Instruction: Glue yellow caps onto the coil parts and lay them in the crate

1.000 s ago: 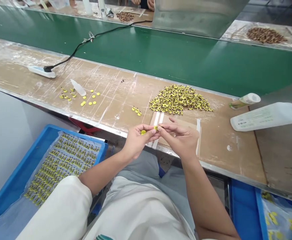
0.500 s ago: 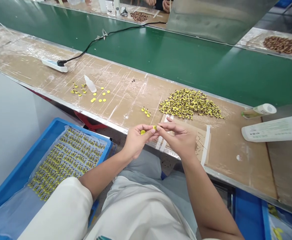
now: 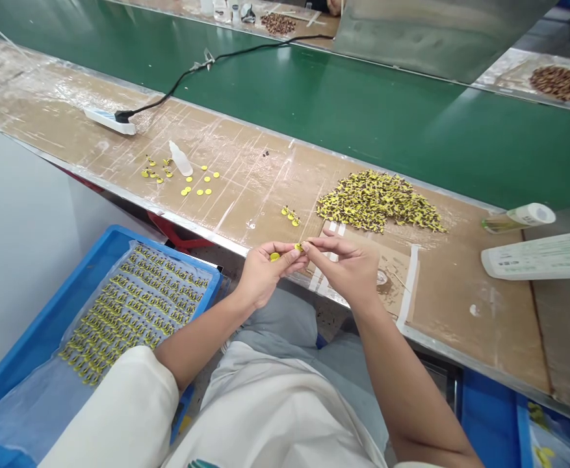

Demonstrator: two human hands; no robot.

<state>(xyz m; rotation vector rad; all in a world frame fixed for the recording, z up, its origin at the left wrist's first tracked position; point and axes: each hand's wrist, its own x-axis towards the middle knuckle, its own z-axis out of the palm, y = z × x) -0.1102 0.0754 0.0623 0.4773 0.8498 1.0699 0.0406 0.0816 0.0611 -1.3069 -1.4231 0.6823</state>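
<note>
Head view, looking down: a seated person holds both hands together just above the near edge of a brown bench (image 3: 246, 175). The left hand (image 3: 261, 276) and right hand (image 3: 350, 270) meet fingertip to fingertip, pinched shut on one tiny yellow part (image 3: 297, 247); a yellow disc (image 3: 275, 257) sits tucked in the left fingers just beside the pinch. Beyond the grip and to its right lies a heap (image 3: 377, 203) of like parts; below and to its left, a blue tray (image 3: 45, 325) holds rows of them. Joining such small pieces well probably calls for a light, steady pinch, keeping the part square and close over the bench so a slip lands near.
</note>
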